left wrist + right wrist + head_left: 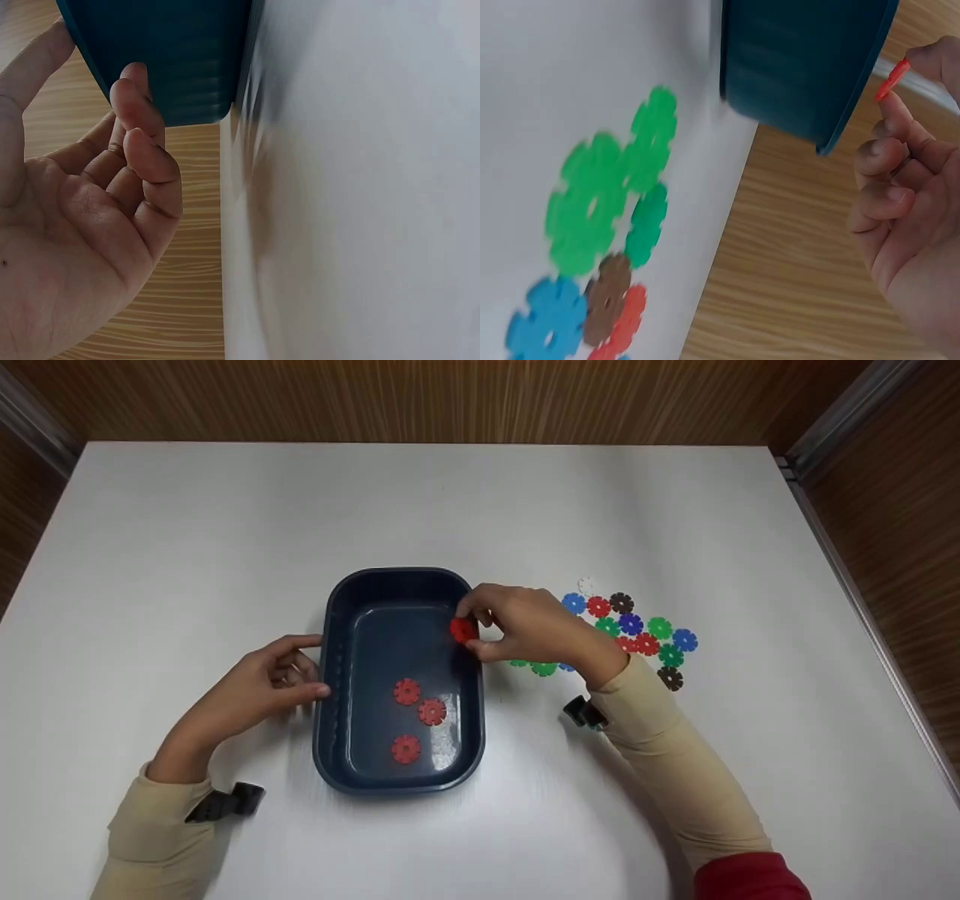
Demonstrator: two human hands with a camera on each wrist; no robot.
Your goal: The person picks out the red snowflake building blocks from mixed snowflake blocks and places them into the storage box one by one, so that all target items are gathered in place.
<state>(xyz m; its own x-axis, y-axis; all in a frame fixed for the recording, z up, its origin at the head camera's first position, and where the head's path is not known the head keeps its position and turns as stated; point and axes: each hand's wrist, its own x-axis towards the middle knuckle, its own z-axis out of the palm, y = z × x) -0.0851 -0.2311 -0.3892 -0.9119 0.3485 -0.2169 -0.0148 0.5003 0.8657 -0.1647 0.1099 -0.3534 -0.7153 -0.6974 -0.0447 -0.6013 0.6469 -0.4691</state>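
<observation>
A dark blue plastic tray [480, 735] stands on the white table, with three red snowflake-shaped plastic discs [406, 691] lying on its floor. Over the tray's right rim, my right hand [536, 626] pinches another red disc [463, 631] between thumb and index finger. The right wrist view shows this red disc [892, 79] edge-on, higher than the tray rim. At the tray's left side, my left hand [251, 686] touches the rim with its thumb and index finger. Its other fingers bend loosely beside the wall, holding nothing, as the left wrist view shows.
Right of the tray, several loose discs in blue, green [660, 628], red, brown [670, 678] and white [586, 585] lie flat on the table [225, 525]. My right hand and forearm cover part of them. Wood-grain panels [420, 401] border the table.
</observation>
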